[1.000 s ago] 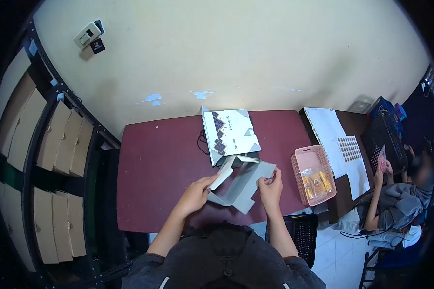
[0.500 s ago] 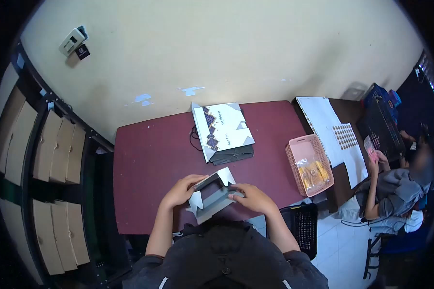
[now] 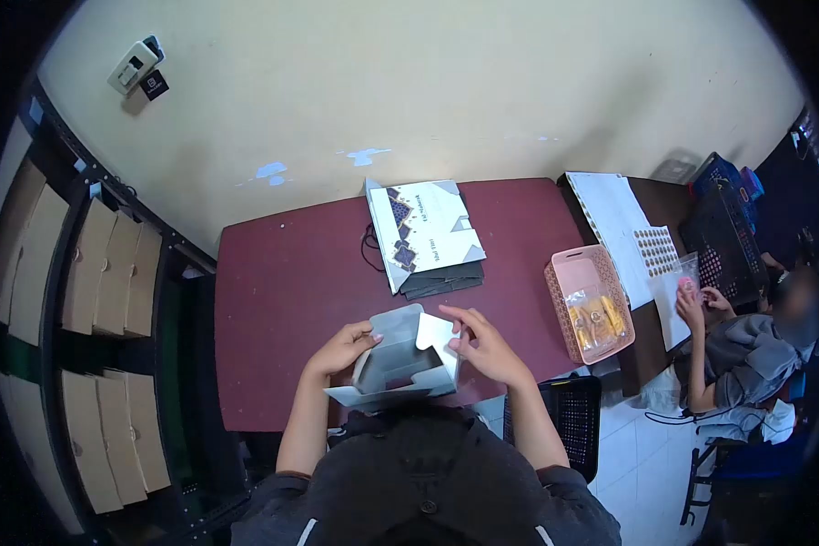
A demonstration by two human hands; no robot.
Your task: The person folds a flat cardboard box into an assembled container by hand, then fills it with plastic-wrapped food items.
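A part-folded grey-and-white cardboard box stands tilted at the table's near edge, its open side towards me. My left hand grips its left wall, thumb inside and fingers outside. At the right end, my right hand holds the white side flap, thumb low on it and index finger stretched along its upper edge. Beyond the hands lies a stack of printed white folded cartons with dark pieces under it.
A pink basket of yellow packets stands at the table's right edge. White sheets and a sticker sheet lie on the dark table beside it. Another person sits there with a small pink item. Shelves of brown boxes line the left.
The box has turned and tipped so its inside faces me. My right hand has moved up and right to the end flap. The other person's hands moved slightly down and left.
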